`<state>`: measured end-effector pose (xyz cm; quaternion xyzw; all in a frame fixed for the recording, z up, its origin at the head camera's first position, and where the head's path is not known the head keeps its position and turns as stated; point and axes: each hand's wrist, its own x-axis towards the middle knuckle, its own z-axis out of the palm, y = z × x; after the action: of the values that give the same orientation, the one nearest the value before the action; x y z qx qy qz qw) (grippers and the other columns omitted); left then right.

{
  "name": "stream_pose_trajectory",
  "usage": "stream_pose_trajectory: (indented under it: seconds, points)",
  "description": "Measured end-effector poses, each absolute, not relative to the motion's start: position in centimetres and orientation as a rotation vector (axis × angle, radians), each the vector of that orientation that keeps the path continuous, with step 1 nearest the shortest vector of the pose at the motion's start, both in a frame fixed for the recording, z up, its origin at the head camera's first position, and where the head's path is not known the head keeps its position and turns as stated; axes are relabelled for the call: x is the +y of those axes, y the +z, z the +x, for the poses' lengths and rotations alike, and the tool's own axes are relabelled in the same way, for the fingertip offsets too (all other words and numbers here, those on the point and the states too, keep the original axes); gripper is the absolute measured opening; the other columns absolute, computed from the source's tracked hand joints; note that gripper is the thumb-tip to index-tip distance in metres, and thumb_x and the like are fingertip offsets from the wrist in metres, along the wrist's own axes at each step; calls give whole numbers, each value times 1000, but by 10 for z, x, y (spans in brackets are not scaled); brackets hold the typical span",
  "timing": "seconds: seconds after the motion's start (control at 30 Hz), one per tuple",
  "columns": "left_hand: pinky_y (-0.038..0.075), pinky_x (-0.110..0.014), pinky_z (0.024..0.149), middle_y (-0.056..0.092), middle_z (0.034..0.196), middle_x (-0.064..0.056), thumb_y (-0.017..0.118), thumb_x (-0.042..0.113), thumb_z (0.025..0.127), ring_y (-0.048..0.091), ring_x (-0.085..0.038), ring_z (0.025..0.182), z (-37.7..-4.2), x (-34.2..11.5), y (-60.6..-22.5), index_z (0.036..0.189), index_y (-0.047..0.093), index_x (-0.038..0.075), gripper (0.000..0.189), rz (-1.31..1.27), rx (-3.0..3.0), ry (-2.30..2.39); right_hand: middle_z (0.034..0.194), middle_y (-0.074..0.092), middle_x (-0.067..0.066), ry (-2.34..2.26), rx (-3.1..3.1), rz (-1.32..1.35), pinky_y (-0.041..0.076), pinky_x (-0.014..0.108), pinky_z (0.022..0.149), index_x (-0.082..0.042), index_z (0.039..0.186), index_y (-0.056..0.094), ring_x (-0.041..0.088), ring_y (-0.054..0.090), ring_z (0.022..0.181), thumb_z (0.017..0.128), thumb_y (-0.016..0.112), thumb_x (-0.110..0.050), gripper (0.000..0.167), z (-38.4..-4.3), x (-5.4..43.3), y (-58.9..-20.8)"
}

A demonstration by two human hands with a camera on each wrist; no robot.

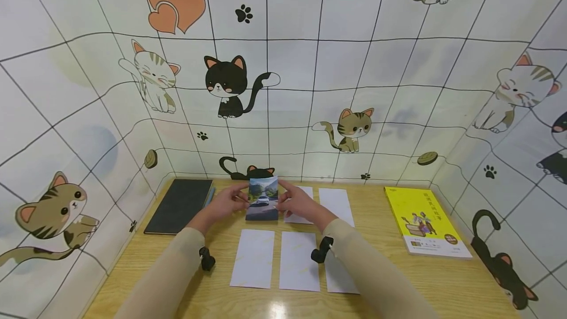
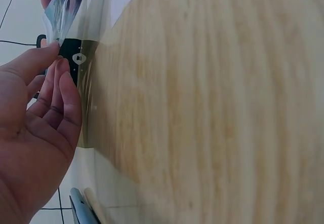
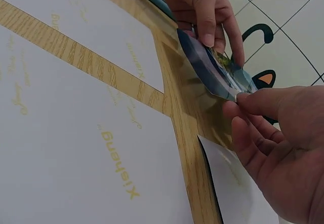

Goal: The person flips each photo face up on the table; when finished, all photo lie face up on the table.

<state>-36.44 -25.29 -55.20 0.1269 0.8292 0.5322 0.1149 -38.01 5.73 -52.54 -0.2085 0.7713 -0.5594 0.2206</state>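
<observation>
A glossy photo print [image 1: 263, 198] of a car on a tree-lined road is held over the far side of the wood-grained bench [image 1: 212, 274], slightly bowed. Both grips are narrow: left hand [image 1: 225, 202] and right hand [image 1: 301, 204] pinch its opposite side edges between thumb and fingers. Rectangular white cards [image 3: 101, 143] lie near, "Xisheng" printed on them in yellow. A smooth black notebook [image 1: 179, 206] lies left; right, a yellow paperback [image 1: 425, 218], its small lettering unreadable.
</observation>
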Motion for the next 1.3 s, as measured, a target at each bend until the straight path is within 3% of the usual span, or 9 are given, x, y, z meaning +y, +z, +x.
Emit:
stream_pose_trajectory:
  seconds: [0.43,0.9,1.3]
  points:
    - [56,-35,80,68,118,-14,76,2,103,71,-24,101,-370,-254,-551,167,38,-6,75,453,2502,1429,103,76,13,-1384,2232,-523,54,29,59,-7,178,15,21,77,80,104,76,-5,96,-378,47,-524]
    - [56,-41,89,68,117,-10,77,4,103,69,-22,102,-375,-249,-553,169,40,0,75,444,2573,1306,88,77,15,-1325,2306,-470,56,32,57,-1,176,15,21,71,68,103,76,-3,95,-374,40,-522]
    - [54,-49,98,67,118,-8,80,6,101,66,-23,106,-379,-251,-556,167,43,0,76,425,2603,1245,86,77,16,-1325,2265,-425,62,35,62,0,176,16,22,73,67,101,78,-1,97,-380,39,-527]
